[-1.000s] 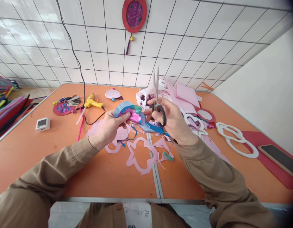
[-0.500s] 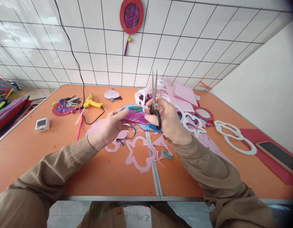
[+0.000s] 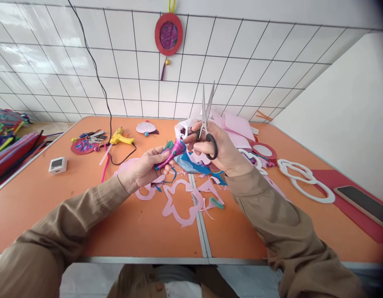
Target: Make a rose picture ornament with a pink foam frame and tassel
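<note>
My left hand (image 3: 148,164) is closed on a piece of shiny purple fabric (image 3: 175,150) with a green patch, bunched and folded between thumb and fingers. Just right of it, my right hand (image 3: 224,149) has its fingers in the black handles of a pair of scissors (image 3: 204,120). The blades point up and stand apart, away from the fabric. Under and behind the hands lie blue fabric (image 3: 191,163) and a pink flower-shaped cut-out frame (image 3: 179,219). A small green clip-like piece (image 3: 216,203) rests among pink scraps.
A yellow glue gun (image 3: 121,137) with its cord lies at the back left, near keys and a small white box (image 3: 58,165). White ring shapes (image 3: 315,192) and a phone (image 3: 362,205) on red sheet are at right. Pink sheets (image 3: 238,128) are piled behind.
The purple fabric, spread flat between both hands before, is now bunched in my left hand. My right hand has moved right off it, and the scissor blades have opened wider.
</note>
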A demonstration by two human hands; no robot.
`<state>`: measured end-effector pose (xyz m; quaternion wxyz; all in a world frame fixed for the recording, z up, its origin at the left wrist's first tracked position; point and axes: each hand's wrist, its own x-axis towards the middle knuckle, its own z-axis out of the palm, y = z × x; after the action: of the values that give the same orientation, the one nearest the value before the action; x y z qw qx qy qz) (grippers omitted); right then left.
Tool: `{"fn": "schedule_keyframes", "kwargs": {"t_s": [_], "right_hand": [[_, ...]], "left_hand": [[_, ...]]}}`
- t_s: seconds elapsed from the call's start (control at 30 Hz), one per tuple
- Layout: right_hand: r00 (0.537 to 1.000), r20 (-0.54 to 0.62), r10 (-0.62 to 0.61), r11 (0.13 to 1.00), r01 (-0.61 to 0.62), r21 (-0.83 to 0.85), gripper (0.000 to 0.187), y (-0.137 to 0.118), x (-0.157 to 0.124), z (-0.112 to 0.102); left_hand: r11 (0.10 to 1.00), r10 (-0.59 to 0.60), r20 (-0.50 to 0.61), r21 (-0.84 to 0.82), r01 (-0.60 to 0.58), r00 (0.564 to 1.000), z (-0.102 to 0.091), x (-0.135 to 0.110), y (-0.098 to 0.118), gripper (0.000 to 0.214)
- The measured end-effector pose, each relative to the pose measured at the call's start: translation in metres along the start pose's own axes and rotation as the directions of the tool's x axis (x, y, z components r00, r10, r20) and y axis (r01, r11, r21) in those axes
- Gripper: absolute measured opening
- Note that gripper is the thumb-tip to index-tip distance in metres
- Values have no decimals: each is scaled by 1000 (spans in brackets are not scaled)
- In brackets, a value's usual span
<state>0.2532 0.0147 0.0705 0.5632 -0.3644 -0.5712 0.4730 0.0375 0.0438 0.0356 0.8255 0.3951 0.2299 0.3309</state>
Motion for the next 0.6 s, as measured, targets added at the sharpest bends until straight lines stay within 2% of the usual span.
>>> {"fn": "schedule_keyframes", "kwargs": {"t_s": [0.07, 0.23, 0.4, 0.6], "right_hand": [[999, 25, -33, 999, 33, 4, 42, 2, 0, 1], [994, 112, -7, 998, 15, -64, 49, 4, -5, 17], [999, 33, -41, 997, 43, -67, 59, 6, -8, 25], [999, -52, 14, 994, -20, -111, 54, 13, -8, 30]], "left_hand": [[1000, -1, -3, -9, 0, 1000, 0, -1, 0, 17], [1000, 12, -56, -16, -13, 998, 0, -3, -1, 16], [999, 39, -87, 2, -39, 995, 2, -3, -1, 16], [999, -41, -132, -4, 41, 990, 7, -5, -3, 27]]}}
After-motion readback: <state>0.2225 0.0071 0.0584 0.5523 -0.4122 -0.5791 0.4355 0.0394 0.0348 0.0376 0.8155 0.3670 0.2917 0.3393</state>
